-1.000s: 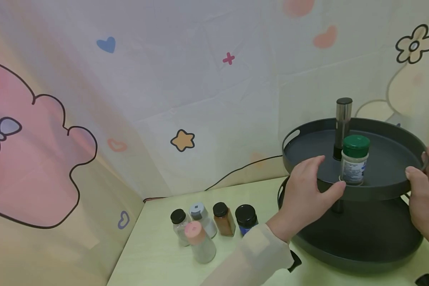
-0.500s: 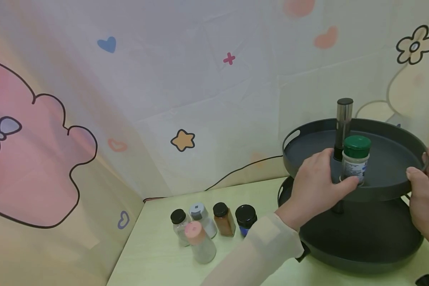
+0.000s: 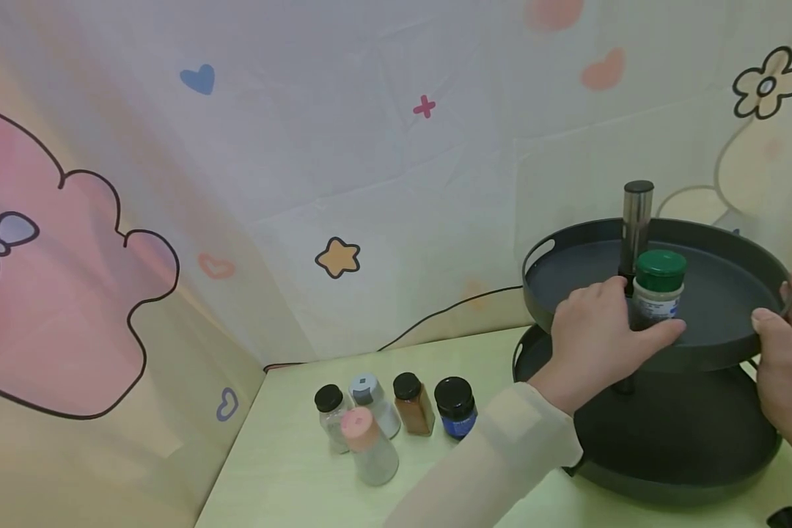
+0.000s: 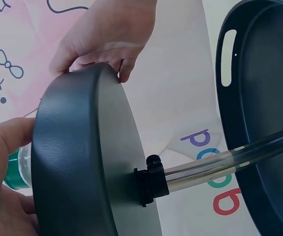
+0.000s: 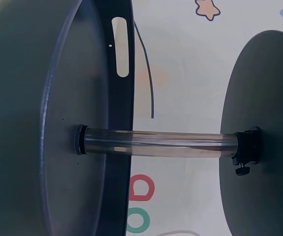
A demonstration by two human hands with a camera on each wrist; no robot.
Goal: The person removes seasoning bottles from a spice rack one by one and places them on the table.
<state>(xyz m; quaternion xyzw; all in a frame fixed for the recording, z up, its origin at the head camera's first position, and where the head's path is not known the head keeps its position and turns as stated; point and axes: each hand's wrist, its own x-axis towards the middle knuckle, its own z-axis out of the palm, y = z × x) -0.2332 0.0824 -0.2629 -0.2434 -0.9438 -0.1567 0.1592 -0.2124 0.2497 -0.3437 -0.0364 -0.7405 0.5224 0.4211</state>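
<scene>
Hands at work on a dark two-tier round tray stand at about 3 o'clock on a pale yellow-green table (image 3: 290, 455). A green-capped spice jar (image 3: 658, 290) stands upright on the upper tray (image 3: 713, 293), near its front rim and just in front of the stand's central metal post (image 3: 636, 220). The left hand (image 3: 603, 334) reaches in from 6 o'clock in a sheer pale sleeve (image 3: 501, 455), its fingers curled round the lower part of the jar, thumb lying across the front at the tray's rim. In the left wrist view the same hand (image 4: 4, 187) shows at the edge with the jar's green cap (image 4: 14, 172) beside it, seen past the underside of the upper tray (image 4: 82, 157).

The right hand (image 3: 782, 352) is at the 3 o'clock edge of the upper tray, thumb and fingers pinching the rim; the left wrist view shows its fingers (image 4: 107, 46) hooked over that rim. The lower tray (image 3: 666, 440) sits on the table beneath. In the right wrist view the clear post (image 5: 156, 142) joins the two trays.

At about 7 o'clock from the stand, five small jars cluster on the table: a black-capped clear jar (image 3: 330, 414), a grey-capped jar (image 3: 369, 403), a pink-capped jar (image 3: 369, 447) in front, a brown spice jar (image 3: 412, 403), and a blue jar (image 3: 455, 407) with a black lid. A cartoon-print backdrop (image 3: 237, 183) hangs behind.
</scene>
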